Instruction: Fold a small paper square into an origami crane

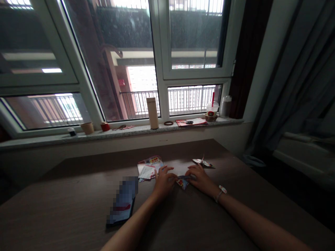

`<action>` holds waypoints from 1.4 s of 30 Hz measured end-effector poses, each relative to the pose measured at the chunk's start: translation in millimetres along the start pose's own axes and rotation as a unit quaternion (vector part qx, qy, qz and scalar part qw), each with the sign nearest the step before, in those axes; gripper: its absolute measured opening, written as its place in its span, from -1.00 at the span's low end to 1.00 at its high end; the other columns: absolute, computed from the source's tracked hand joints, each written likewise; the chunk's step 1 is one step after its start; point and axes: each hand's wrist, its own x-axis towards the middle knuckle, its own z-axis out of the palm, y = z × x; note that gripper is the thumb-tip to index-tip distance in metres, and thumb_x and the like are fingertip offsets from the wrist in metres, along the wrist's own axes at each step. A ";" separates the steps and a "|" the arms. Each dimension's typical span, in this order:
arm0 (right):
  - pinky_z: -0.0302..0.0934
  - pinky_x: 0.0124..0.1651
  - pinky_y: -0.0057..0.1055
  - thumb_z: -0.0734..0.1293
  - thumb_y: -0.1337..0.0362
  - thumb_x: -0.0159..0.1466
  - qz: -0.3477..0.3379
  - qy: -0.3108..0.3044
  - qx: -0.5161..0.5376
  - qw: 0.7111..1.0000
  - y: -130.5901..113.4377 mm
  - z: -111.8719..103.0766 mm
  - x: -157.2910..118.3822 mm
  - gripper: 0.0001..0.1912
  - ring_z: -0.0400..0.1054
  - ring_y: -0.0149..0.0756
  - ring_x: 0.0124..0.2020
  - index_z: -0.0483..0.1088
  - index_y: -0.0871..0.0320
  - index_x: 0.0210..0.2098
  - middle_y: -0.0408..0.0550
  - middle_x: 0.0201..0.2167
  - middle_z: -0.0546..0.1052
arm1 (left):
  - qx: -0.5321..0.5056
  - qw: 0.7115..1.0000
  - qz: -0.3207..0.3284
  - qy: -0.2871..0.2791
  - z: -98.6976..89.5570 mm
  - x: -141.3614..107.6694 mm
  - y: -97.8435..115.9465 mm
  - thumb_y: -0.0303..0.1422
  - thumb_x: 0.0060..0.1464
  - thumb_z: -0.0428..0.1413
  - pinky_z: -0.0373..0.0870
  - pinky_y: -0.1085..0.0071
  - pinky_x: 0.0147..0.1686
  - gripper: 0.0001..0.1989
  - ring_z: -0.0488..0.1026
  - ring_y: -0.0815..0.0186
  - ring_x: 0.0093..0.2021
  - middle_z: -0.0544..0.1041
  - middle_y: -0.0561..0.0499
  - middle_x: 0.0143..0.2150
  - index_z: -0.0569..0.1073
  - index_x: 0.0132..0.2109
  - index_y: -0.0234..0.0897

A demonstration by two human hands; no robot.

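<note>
A small folded piece of printed paper (182, 182), roughly triangular with its point toward me, lies on the table between my hands. My left hand (165, 181) grips its left corner with thumb and fingertips. At the opposite corner, my right hand (200, 178) pinches the paper; a bracelet (222, 190) is on that wrist. Just beyond my left hand rests a stack of printed paper pieces (148, 171). A folded paper figure with wing-like sides (203, 162) stands past my right hand. Fingertips partly hide the folded paper's corners.
A phone (123, 202) lies left of my left forearm on the brown table (78, 184). Along the windowsill (125, 134) are a beige bottle (152, 113), a paper cup (87, 128), scissors (188, 122) on red-and-white sheets, and a drink cup with a straw (212, 108).
</note>
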 end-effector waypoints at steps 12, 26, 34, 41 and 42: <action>-0.22 0.36 0.08 0.36 0.30 0.22 0.024 0.035 -0.020 0.999 -8.6 3.7 2.9 -0.95 0.30 -0.12 0.10 0.44 0.11 -0.30 0.03 -0.07 0.48 | 0.004 0.998 -0.055 -0.006 -0.8 0.5 4.9 -0.26 0.02 0.22 -0.21 -0.14 0.33 -0.87 0.13 0.07 0.30 0.44 0.06 0.18 0.62 -0.23 -0.01; -0.15 0.31 -0.03 0.32 0.34 0.22 0.084 0.035 -0.015 0.996 -15.0 9.5 10.3 -0.89 0.32 -0.16 -0.02 0.43 0.10 -0.24 -0.04 -0.18 0.50 | 0.051 0.994 -0.096 0.028 4.8 9.2 21.6 -0.25 0.08 0.16 -0.19 -0.25 0.29 -0.87 0.18 0.04 0.28 0.48 0.03 0.15 0.59 -0.33 -0.13; -0.14 0.25 -0.12 0.35 0.28 0.19 0.136 0.027 -0.023 0.990 -18.2 16.2 15.6 -0.78 0.31 -0.15 -0.01 0.48 0.07 -0.14 -0.05 -0.16 0.54 | 0.037 0.992 -0.116 0.014 6.9 11.1 27.1 -0.27 -0.03 0.22 -0.22 -0.31 0.26 -0.90 0.18 0.02 0.26 0.46 0.00 0.17 0.55 -0.35 -0.17; -0.04 0.13 -0.20 0.33 0.30 0.17 0.165 0.001 0.008 0.986 -16.1 14.0 18.6 -0.72 0.31 -0.14 -0.04 0.49 0.06 -0.11 -0.06 -0.16 0.56 | 0.024 0.991 -0.135 0.003 6.8 13.0 24.9 -0.30 -0.06 0.21 -0.21 -0.25 0.27 -0.93 0.17 0.03 0.28 0.44 0.01 0.18 0.55 -0.37 -0.16; -0.04 0.13 -0.20 0.33 0.30 0.17 0.165 0.000 0.011 0.986 -15.8 13.5 18.6 -0.71 0.30 -0.13 -0.04 0.49 0.06 -0.11 -0.05 -0.15 0.55 | 0.024 0.991 -0.135 0.002 6.7 13.0 24.9 -0.30 -0.07 0.21 -0.22 -0.25 0.28 -0.92 0.17 0.02 0.28 0.44 0.01 0.19 0.55 -0.36 -0.16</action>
